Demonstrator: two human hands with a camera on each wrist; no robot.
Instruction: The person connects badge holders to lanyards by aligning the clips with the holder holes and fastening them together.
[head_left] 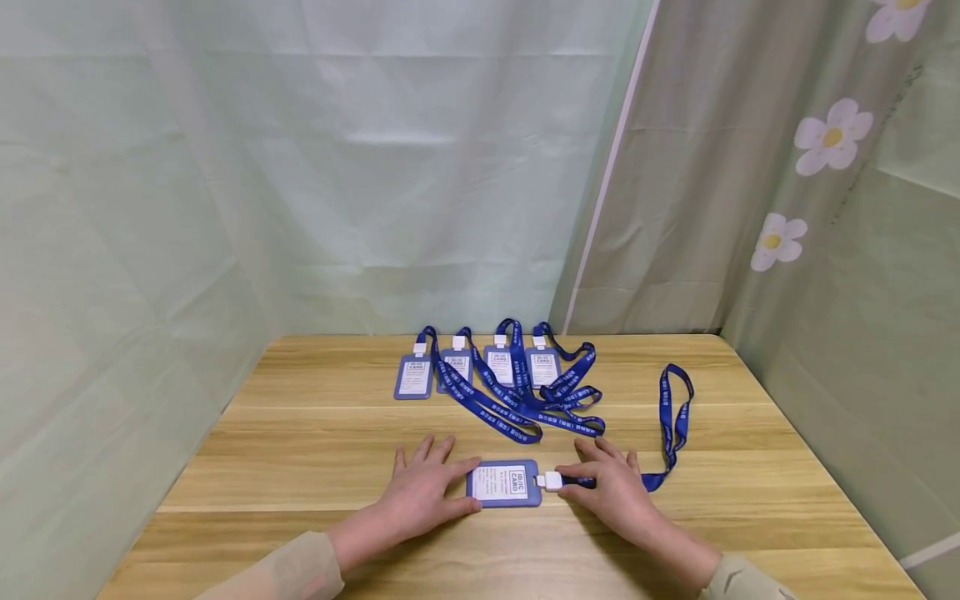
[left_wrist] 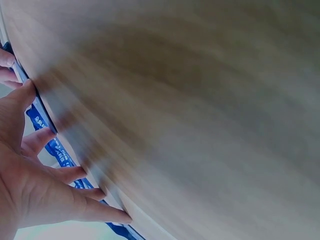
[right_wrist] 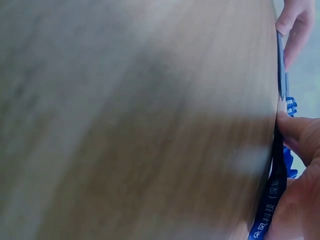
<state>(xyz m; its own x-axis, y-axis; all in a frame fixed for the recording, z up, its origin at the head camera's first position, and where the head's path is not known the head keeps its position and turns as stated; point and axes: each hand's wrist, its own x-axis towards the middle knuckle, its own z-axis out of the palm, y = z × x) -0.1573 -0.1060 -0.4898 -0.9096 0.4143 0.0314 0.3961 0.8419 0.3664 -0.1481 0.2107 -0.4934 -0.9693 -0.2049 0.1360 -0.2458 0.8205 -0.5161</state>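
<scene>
A blue ID card holder (head_left: 504,483) lies lengthwise from left to right on the wooden table, its printed white card facing up. My left hand (head_left: 423,487) is at its left end, thumb on the near corner and index finger on the far corner. The other fingers (left_wrist: 102,214) spread away over the table. At the opposite end, my right hand (head_left: 611,487) pinches the white clip (head_left: 552,481) between thumb and index finger. From the clip a printed blue lanyard (right_wrist: 272,192) runs under the right palm, which partly hides it, and loops out (head_left: 666,425) beyond.
Several more blue card holders (head_left: 414,377) stand in a row at the back of the table (head_left: 315,433), clips toward the curtain. Their lanyards (head_left: 517,425) trail forward and right in overlapping loops. A pale curtain (head_left: 420,167) hangs close behind and on both sides.
</scene>
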